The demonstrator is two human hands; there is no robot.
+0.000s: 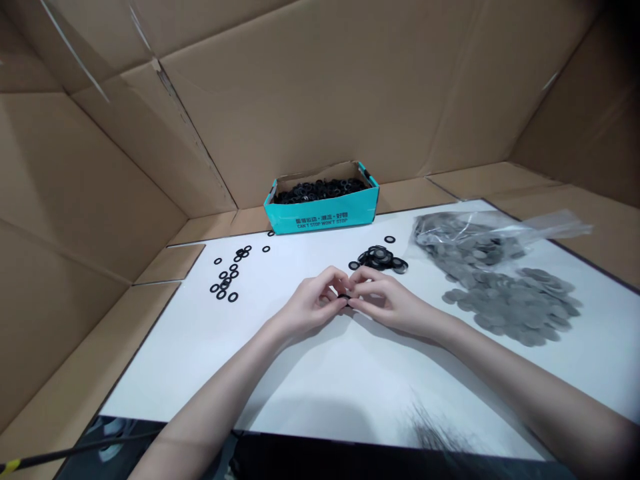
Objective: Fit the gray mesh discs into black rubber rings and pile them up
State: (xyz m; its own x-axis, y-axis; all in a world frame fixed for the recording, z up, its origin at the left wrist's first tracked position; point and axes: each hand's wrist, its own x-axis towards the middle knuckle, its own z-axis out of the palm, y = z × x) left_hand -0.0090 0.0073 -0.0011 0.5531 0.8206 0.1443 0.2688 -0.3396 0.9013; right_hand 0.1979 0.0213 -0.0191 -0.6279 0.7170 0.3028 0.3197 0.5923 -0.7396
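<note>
Over the middle of the white table, my left hand (320, 298) and my right hand (377, 295) meet fingertip to fingertip. Both are closed on one small black ring (345, 297), gripped by its edges; whether a disc sits inside it I cannot tell. Just beyond my right hand lies a pile of black rings (379, 257), some with grey discs in them. To the right spreads a heap of thin grey round discs (525, 310). Loose black rings (233, 297) lie scattered on the left.
A turquoise cardboard box (323, 215) full of black rings stands at the back. A clear plastic bag (465, 233) of grey discs lies at the back right. Cardboard walls (320, 100) enclose the white table (165, 360) at the back and sides.
</note>
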